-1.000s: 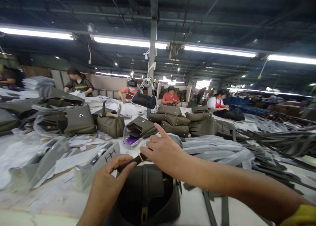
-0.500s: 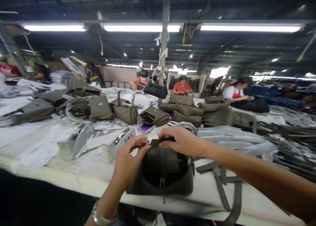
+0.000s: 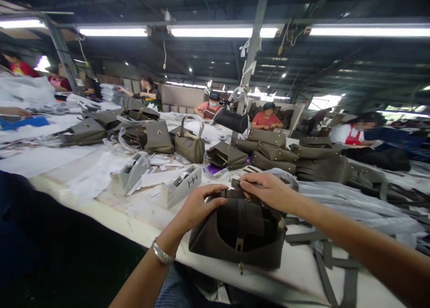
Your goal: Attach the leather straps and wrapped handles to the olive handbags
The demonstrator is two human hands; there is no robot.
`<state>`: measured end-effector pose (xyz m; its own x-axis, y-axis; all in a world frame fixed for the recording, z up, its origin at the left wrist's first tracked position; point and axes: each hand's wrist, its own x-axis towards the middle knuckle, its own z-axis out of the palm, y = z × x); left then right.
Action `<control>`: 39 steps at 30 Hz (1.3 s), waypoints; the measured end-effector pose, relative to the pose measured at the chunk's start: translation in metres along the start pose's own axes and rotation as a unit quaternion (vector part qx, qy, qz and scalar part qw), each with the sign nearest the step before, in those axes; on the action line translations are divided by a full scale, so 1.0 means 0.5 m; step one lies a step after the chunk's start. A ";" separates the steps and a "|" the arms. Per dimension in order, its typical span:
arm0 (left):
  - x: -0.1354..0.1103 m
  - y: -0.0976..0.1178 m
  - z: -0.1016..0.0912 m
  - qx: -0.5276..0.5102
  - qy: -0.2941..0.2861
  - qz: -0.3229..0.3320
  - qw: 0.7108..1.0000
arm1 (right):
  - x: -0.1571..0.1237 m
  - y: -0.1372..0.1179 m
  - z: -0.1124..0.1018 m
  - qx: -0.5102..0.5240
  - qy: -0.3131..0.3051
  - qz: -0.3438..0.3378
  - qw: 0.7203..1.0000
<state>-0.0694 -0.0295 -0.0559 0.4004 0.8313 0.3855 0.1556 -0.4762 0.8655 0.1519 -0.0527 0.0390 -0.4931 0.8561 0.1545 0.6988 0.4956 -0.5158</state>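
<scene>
Both left hand (image 3: pixel 199 206) and right hand (image 3: pixel 267 189) pinch the strap (image 3: pixel 233 194); its handbag (image 3: pixel 210 239) looks supple, best steadied by the rim.

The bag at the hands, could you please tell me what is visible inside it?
Inside the bag, beside a dark flap that partly covers it, only shadow shows. The flap and darkness hide anything deeper.

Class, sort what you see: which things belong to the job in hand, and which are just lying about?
Job in hand, it seems: open bag, touched by the left hand; strap end in the right hand.

Lying about: tape dispensers, paper scraps, stacked bags, plastic-wrapped straps.
</scene>
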 end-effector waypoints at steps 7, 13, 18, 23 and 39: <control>-0.005 -0.024 0.042 -0.094 0.085 -0.020 0.992 | 0.020 -0.014 0.024 -0.166 0.053 0.039 0.984; -0.009 -0.017 0.062 -0.080 0.111 -0.050 0.989 | 0.025 -0.011 0.017 -0.218 0.042 -0.040 0.974; -0.016 -0.026 0.071 -0.038 0.097 -0.071 0.992 | 0.026 -0.019 -0.011 -0.152 -0.077 -0.017 0.985; -0.026 -0.018 0.070 -0.002 0.089 -0.071 0.993 | 0.025 -0.019 -0.011 -0.092 -0.136 0.009 0.986; -0.047 0.019 0.065 0.026 0.065 -0.043 0.997 | 0.007 -0.003 0.043 0.001 -0.084 -0.030 0.996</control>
<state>-0.0479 -0.0630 -0.0671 0.2641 0.8982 0.3515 0.2328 -0.4131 0.8804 0.1380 -0.0538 0.0223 -0.6132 0.7888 0.0419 0.6652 0.5442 -0.5113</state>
